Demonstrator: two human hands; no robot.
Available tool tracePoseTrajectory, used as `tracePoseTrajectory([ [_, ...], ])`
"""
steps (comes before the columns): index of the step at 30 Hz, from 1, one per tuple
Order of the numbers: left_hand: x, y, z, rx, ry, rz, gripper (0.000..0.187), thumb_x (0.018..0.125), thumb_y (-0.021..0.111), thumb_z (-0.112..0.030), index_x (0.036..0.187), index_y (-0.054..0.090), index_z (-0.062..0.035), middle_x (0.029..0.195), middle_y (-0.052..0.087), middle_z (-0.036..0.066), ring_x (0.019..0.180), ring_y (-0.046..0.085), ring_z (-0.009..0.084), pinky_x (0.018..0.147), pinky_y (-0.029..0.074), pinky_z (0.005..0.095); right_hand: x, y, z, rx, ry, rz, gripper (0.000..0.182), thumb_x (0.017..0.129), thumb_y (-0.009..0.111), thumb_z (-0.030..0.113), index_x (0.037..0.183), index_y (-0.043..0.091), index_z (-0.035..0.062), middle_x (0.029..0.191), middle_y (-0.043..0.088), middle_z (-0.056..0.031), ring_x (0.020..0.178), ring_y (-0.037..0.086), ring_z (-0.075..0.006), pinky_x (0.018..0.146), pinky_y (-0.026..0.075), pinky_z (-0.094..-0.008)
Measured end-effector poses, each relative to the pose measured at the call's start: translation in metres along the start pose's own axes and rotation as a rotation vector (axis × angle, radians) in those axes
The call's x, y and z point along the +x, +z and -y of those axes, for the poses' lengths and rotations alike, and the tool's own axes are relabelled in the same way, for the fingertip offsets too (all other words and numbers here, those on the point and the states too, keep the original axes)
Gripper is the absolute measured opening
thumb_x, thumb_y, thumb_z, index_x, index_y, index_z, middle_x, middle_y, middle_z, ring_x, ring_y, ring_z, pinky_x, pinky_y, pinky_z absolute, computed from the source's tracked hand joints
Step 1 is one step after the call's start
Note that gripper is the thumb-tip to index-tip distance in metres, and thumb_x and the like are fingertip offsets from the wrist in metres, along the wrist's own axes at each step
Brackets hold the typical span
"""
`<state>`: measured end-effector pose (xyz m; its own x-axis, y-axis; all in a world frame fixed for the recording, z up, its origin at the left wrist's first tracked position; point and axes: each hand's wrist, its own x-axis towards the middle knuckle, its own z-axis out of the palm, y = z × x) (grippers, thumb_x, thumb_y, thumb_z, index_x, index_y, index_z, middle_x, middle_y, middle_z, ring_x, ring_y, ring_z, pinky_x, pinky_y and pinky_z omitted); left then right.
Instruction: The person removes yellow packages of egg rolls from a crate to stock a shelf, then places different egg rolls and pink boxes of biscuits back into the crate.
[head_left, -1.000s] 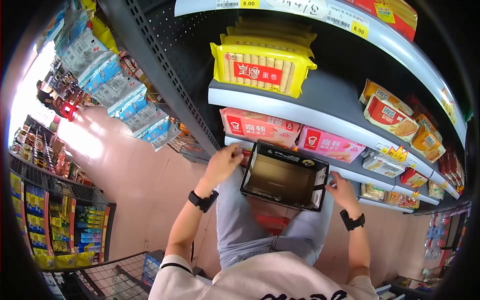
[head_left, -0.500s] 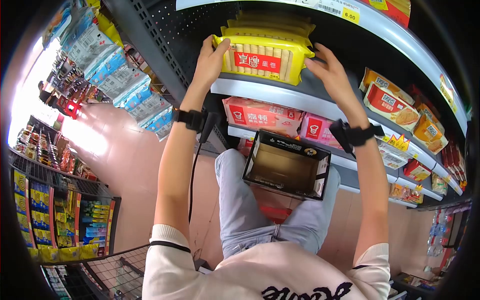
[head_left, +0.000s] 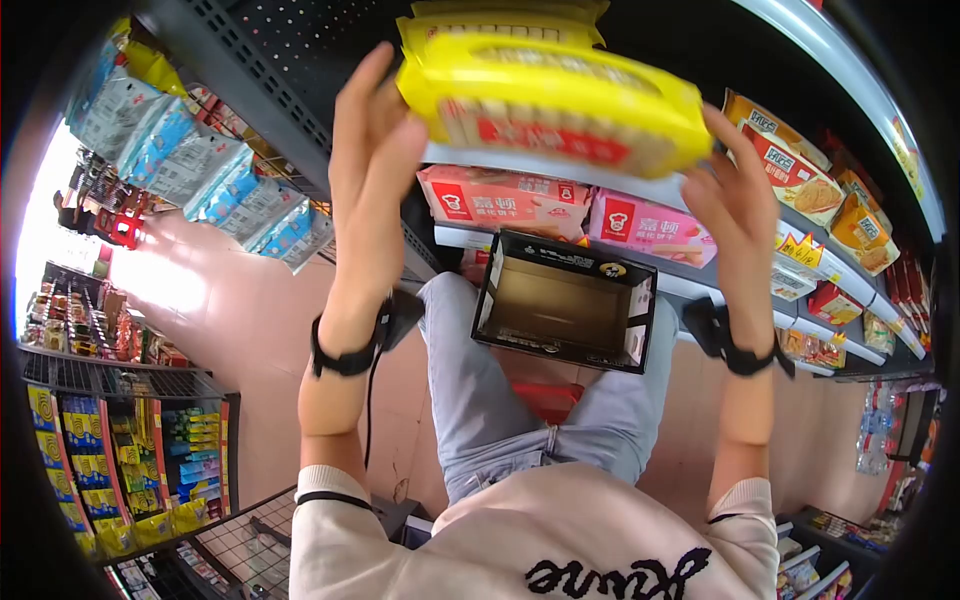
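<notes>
A yellow packet of egg rolls (head_left: pixel 560 105) with a red label is raised in front of the shelf, tilted and blurred by motion. My left hand (head_left: pixel 375 175) grips its left end. At the other end, the fingers of my right hand (head_left: pixel 735 190) hold the packet's right side, lower than the left. More yellow packets (head_left: pixel 500 20) of the same kind stand behind it on the shelf. An open black cardboard box (head_left: pixel 565 305) rests across my thighs, with its bare brown inside showing.
Pink wafer boxes (head_left: pixel 505 200) line the shelf below. Orange and red biscuit packs (head_left: pixel 790 180) sit on the shelves at right. Blue and silver bags (head_left: pixel 200 160) hang at left beside a grey perforated shelf upright (head_left: pixel 265 90). A wire rack (head_left: pixel 240 545) stands at lower left.
The front packet has come off the shelf toward me, its right end now tipped lower. Both hands have moved back with it, while the packets behind stay on the shelf.
</notes>
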<state>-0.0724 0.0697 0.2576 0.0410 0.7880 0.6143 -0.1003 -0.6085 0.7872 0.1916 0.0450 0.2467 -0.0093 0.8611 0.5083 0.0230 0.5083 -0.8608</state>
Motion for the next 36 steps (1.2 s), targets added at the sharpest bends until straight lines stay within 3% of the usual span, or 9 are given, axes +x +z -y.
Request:
tracePoseTrajectory([
  [7, -0.087, -0.003, 0.049, -0.251, -0.64, 0.258, 0.06, 0.092, 0.049, -0.021, 0.141, 0.022, 0.0003, 0.13, 0.044, 0.015, 0.121, 0.04, 0.0192, 0.103, 0.027, 0.03, -0.1, -0.042, -0.046, -0.035, 0.447, 0.088, 0.052, 0.077, 0.063, -0.004, 0.125, 0.042, 0.0007, 0.127, 0.043, -0.008, 0.11, 0.051, -0.0195, 0.093, 0.042, -0.0326],
  [12, -0.125, 0.006, 0.109, -0.197, -0.793, 0.241, 0.055, 0.092, 0.049, -0.021, 0.139, 0.028, -0.0019, 0.128, 0.045, 0.016, 0.121, 0.04, 0.0203, 0.102, 0.028, 0.0297, -0.134, -0.042, -0.1, 0.01, 0.697, 0.081, 0.046, 0.077, 0.065, -0.003, 0.118, 0.045, 0.0001, 0.118, 0.046, -0.0092, 0.106, 0.052, -0.0186, 0.087, 0.045, -0.0307],
  [17, -0.119, 0.019, 0.127, -0.032, -1.065, 0.247, 0.054, 0.09, 0.052, -0.027, 0.135, 0.037, -0.001, 0.127, 0.048, 0.014, 0.119, 0.043, 0.0188, 0.1, 0.031, 0.0273, -0.141, -0.044, -0.155, -0.284, 0.679, 0.242, 0.052, 0.078, 0.068, 0.015, 0.12, 0.04, 0.0026, 0.116, 0.047, -0.0109, 0.1, 0.053, -0.0188, 0.077, 0.049, -0.0306],
  [18, -0.124, 0.014, 0.147, -0.022, -1.069, 0.337, 0.055, 0.088, 0.051, -0.038, 0.136, 0.04, -0.0129, 0.129, 0.048, 0.005, 0.122, 0.039, 0.0182, 0.1, 0.027, 0.0366, -0.137, -0.039, -0.155, -0.182, 0.808, 0.201, 0.051, 0.078, 0.068, 0.018, 0.12, 0.041, 0.0041, 0.116, 0.047, -0.011, 0.101, 0.052, -0.0201, 0.078, 0.049, -0.0324],
  [21, -0.117, 0.025, 0.141, -0.011, -1.097, 0.352, 0.056, 0.088, 0.054, -0.03, 0.134, 0.039, -0.0012, 0.127, 0.049, 0.013, 0.118, 0.043, 0.0185, 0.099, 0.032, 0.0276, -0.129, -0.03, -0.161, -0.067, 1.009, 0.175, 0.046, 0.078, 0.067, 0.022, 0.116, 0.046, 0.0071, 0.115, 0.048, -0.0105, 0.104, 0.051, -0.0225, 0.078, 0.049, -0.0367],
  [25, -0.129, 0.031, 0.179, -0.039, -1.215, 0.36, 0.048, 0.085, 0.059, -0.029, 0.122, 0.046, -0.0024, 0.115, 0.052, 0.011, 0.109, 0.047, 0.0177, 0.093, 0.036, 0.0281, -0.112, -0.023, -0.172, -0.106, 1.228, 0.362, 0.035, 0.078, 0.063, 0.021, 0.11, 0.052, 0.0111, 0.114, 0.049, -0.0089, 0.114, 0.044, -0.0225, 0.079, 0.05, -0.0405],
  [31, -0.134, 0.033, 0.214, -0.005, -1.196, 0.286, 0.025, 0.079, 0.059, -0.02, 0.097, 0.05, -0.006, 0.093, 0.051, 0.007, 0.094, 0.047, 0.0152, 0.082, 0.04, 0.0285, -0.103, -0.017, -0.201, -0.127, 1.219, 0.357, 0.03, 0.075, 0.063, 0.021, 0.103, 0.057, 0.0087, 0.113, 0.051, -0.0088, 0.112, 0.045, -0.0257, 0.076, 0.048, -0.0487],
  [34, -0.129, 0.034, 0.215, 0.108, -1.286, 0.282, 0.04, 0.08, 0.059, -0.024, 0.113, 0.047, -0.0047, 0.113, 0.049, 0.015, 0.113, 0.043, 0.0256, 0.093, 0.037, 0.0393, -0.098, -0.015, -0.208, -0.121, 1.227, 0.391, 0.032, 0.075, 0.064, 0.021, 0.103, 0.059, 0.008, 0.117, 0.05, -0.0105, 0.116, 0.043, -0.0283, 0.078, 0.046, -0.0539],
  [36, -0.132, 0.033, 0.225, 0.133, -1.588, 0.222, 0.044, 0.079, 0.06, -0.033, 0.117, 0.046, -0.0129, 0.118, 0.046, 0.009, 0.11, 0.041, 0.0309, 0.096, 0.028, 0.0617, -0.1, -0.014, -0.214, -0.139, 1.242, 0.463, 0.033, 0.076, 0.064, 0.023, 0.105, 0.058, 0.0089, 0.123, 0.047, -0.0106, 0.121, 0.039, -0.0287, 0.081, 0.044, -0.0556],
])
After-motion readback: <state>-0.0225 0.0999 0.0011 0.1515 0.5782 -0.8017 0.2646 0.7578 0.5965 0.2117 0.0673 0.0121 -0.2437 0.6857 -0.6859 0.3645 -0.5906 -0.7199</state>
